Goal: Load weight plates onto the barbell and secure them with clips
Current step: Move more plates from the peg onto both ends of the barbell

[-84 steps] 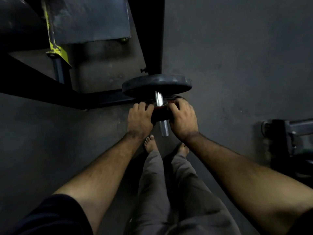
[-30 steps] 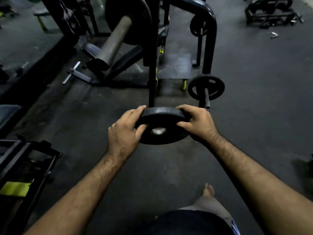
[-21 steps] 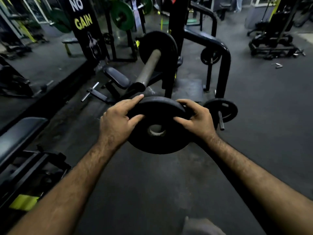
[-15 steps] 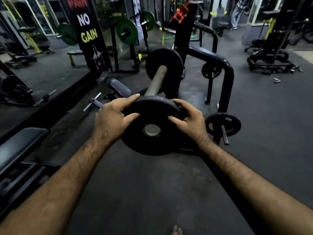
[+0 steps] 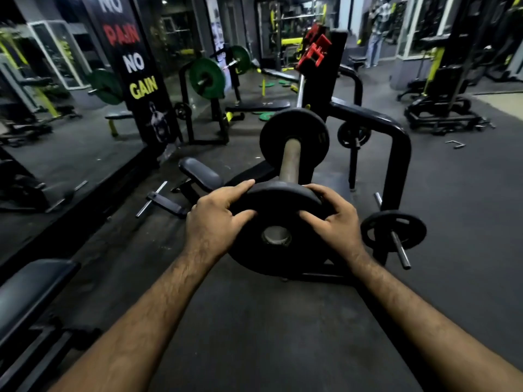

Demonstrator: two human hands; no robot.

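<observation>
I hold a round black weight plate (image 5: 278,261) upright at the near end of the barbell sleeve (image 5: 289,161). My left hand (image 5: 218,220) grips its upper left rim and my right hand (image 5: 335,222) grips its upper right rim. The sleeve's metal end shows in the plate's centre hole. Farther along the sleeve sits a larger black plate (image 5: 294,132). I see no clip.
A black rack frame (image 5: 396,154) stands to the right, with a small plate (image 5: 394,230) on a low storage peg. A padded bench (image 5: 199,174) lies to the left and another bench pad (image 5: 28,290) at lower left. A mirror wall runs along the left.
I took the plate off the low storage peg, lifted it and carried it to the barbell. The view rose from the floor, and the plate's hole now lines up with the sleeve end.
</observation>
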